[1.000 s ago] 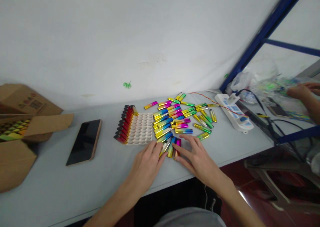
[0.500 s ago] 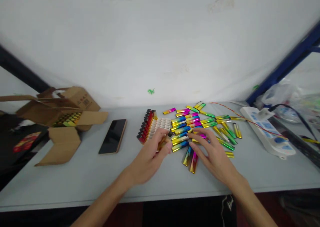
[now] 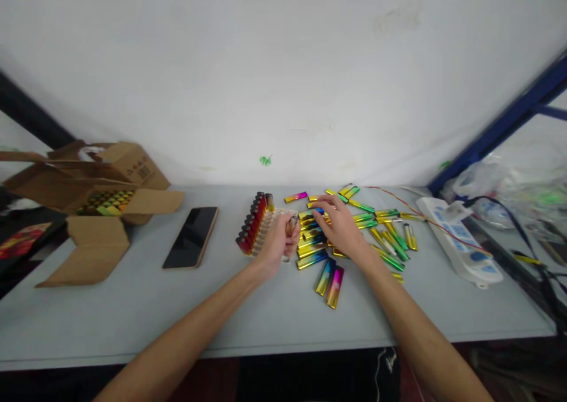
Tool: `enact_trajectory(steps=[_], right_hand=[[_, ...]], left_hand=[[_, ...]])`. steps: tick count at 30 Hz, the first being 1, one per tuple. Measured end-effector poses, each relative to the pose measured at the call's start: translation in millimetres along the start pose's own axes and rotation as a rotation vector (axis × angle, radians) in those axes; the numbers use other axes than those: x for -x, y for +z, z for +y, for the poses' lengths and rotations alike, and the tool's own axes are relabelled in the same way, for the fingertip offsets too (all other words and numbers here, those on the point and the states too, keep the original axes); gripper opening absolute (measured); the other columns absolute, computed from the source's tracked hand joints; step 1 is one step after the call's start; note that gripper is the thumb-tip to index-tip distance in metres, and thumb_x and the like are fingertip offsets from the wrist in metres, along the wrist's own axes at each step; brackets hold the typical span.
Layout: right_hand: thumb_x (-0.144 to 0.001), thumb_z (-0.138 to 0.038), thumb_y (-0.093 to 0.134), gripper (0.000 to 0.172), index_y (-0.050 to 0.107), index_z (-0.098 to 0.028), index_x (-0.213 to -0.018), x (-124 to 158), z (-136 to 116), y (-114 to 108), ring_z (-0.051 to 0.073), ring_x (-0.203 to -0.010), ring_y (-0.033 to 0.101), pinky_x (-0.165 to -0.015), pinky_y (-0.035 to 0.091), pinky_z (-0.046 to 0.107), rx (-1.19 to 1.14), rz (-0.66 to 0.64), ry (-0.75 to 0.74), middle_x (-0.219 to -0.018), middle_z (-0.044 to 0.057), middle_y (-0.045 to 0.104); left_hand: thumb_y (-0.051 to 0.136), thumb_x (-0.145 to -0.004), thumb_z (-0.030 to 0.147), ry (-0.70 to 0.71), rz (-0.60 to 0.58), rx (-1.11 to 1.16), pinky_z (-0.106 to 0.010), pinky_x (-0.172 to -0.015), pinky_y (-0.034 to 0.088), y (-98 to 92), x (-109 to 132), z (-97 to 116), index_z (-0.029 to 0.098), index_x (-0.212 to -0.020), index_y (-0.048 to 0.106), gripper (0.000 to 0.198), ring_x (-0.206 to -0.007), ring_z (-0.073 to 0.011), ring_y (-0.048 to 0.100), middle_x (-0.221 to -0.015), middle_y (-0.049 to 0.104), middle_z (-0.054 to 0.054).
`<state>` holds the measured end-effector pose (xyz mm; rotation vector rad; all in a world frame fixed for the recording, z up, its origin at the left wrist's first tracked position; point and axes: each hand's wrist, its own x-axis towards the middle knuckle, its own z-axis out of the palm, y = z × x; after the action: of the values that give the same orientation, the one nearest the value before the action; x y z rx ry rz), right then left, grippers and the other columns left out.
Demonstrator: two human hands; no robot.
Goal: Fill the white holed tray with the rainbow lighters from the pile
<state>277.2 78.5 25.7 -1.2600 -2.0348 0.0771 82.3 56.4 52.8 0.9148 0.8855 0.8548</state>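
Several shiny rainbow-coloured lighters (image 3: 376, 228) lie scattered on the grey table (image 3: 133, 307). A white tray (image 3: 271, 224) with round holes holds a row of red lighters (image 3: 251, 229) along its left side. My left hand (image 3: 277, 242) is closed around one lighter, held upright over the tray's right part. My right hand (image 3: 339, 225) rests on the pile with its fingers curled over a few lighters. Two lighters (image 3: 330, 278) lie apart, nearer to me.
A dark phone (image 3: 191, 237) lies left of the tray. An open cardboard box (image 3: 95, 204) with more lighters stands at the far left. A white power strip (image 3: 458, 239) with cables lies at the right, beside a blue frame (image 3: 500, 130) and plastic bags.
The view has swung left. My left hand has picked a lighter from the near pile and carried it over the tray. My right hand has moved farther back onto the pile.
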Motion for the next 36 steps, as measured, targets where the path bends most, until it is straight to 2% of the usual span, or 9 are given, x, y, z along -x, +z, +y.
enact_trajectory(steps=[5,10,12,14,18,22,26,30,36], right_hand=[[-0.108,-0.032,0.047,0.030,0.071,-0.017,-0.118,9.8,-2.2,8.7,0.030,-0.124,0.060,-0.107,0.053,0.052,0.045,-0.039,0.007,-0.128,0.017,0.063],[-0.108,-0.029,0.048,0.028,0.072,-0.017,-0.114,12.2,-11.0,10.2,0.030,-0.118,0.062,-0.102,0.054,0.050,0.098,-0.077,-0.015,-0.127,0.016,0.065],[-0.108,-0.028,0.048,0.027,0.072,-0.017,-0.113,13.1,-18.4,10.7,0.030,-0.116,0.063,-0.100,0.055,0.050,0.099,-0.102,-0.042,-0.124,0.016,0.067],[-0.109,-0.029,0.049,0.026,0.072,-0.017,-0.115,13.7,-27.2,11.4,0.030,-0.115,0.064,-0.099,0.055,0.049,0.074,-0.137,-0.075,-0.123,0.016,0.068],[-0.109,-0.032,0.051,0.027,0.072,-0.017,-0.119,14.6,-44.3,12.2,0.027,-0.120,0.063,-0.108,0.052,0.048,0.017,-0.216,-0.165,-0.126,0.015,0.069],[-0.110,-0.038,0.049,0.035,0.070,-0.018,-0.130,16.3,-52.8,15.6,0.029,-0.136,0.057,-0.123,0.038,0.056,0.061,-0.291,-0.217,-0.142,0.015,0.065],[-0.110,-0.040,0.049,0.037,0.066,-0.022,-0.138,18.9,-53.3,23.5,0.028,-0.147,0.049,-0.128,0.029,0.059,0.080,-0.316,-0.225,-0.153,0.014,0.059],[-0.111,-0.038,0.048,0.037,0.066,-0.021,-0.138,20.4,-53.3,28.3,0.028,-0.147,0.051,-0.128,0.030,0.060,0.079,-0.313,-0.216,-0.151,0.014,0.061],[-0.111,-0.037,0.046,0.039,0.064,-0.019,-0.141,21.0,-54.5,26.6,0.029,-0.145,0.052,-0.128,0.031,0.060,0.080,-0.338,-0.202,-0.153,0.014,0.059]], left_hand=[[0.051,-0.087,0.056,-0.004,0.033,0.000,-0.017,-0.040,0.012,-4.8,-1.8,-5.5,0.022,-0.060,0.038,0.046,-0.041,-0.0054,0.016,-0.053,0.021,0.009],[0.051,-0.088,0.074,0.016,0.013,-0.004,-0.018,-0.040,0.014,-3.8,3.4,2.1,0.021,-0.071,0.046,0.056,-0.041,-0.0057,0.018,-0.052,0.025,0.010],[0.054,-0.088,0.075,0.094,0.000,-0.017,-0.018,-0.040,0.019,-3.5,8.3,11.5,0.022,-0.082,0.050,0.054,-0.041,-0.0062,0.021,-0.053,0.032,0.011],[0.063,-0.090,0.066,0.223,-0.008,-0.038,-0.019,-0.041,0.025,-4.8,13.5,23.7,0.024,-0.095,0.051,0.044,-0.041,-0.0069,0.029,-0.058,0.043,0.010],[0.069,-0.094,0.052,0.466,0.021,-0.137,-0.023,-0.053,0.046,-16.6,16.6,51.3,0.026,-0.103,0.050,0.033,-0.052,-0.0092,0.055,-0.079,0.064,0.006],[0.073,-0.092,0.049,0.596,0.102,-0.374,-0.032,-0.083,0.058,-39.2,6.9,75.2,0.021,-0.099,0.065,0.030,-0.085,-0.0166,0.070,-0.100,0.072,-0.004],[0.083,-0.081,0.045,0.660,0.117,-0.671,-0.037,-0.092,0.059,-60.7,-5.9,89.0,0.019,-0.093,0.079,0.029,-0.106,-0.0251,0.069,-0.109,0.072,-0.010],[0.079,-0.083,0.050,0.623,0.038,-0.982,-0.042,-0.092,0.058,-76.9,-15.4,93.7,0.022,-0.097,0.082,0.031,-0.101,-0.0259,0.070,-0.108,0.077,-0.010],[0.077,-0.083,0.047,0.693,-0.020,-1.347,-0.045,-0.095,0.051,-94.8,-30.7,92.3,0.028,-0.091,0.081,0.021,-0.095,-0.0288,0.068,-0.096,0.082,-0.005]])
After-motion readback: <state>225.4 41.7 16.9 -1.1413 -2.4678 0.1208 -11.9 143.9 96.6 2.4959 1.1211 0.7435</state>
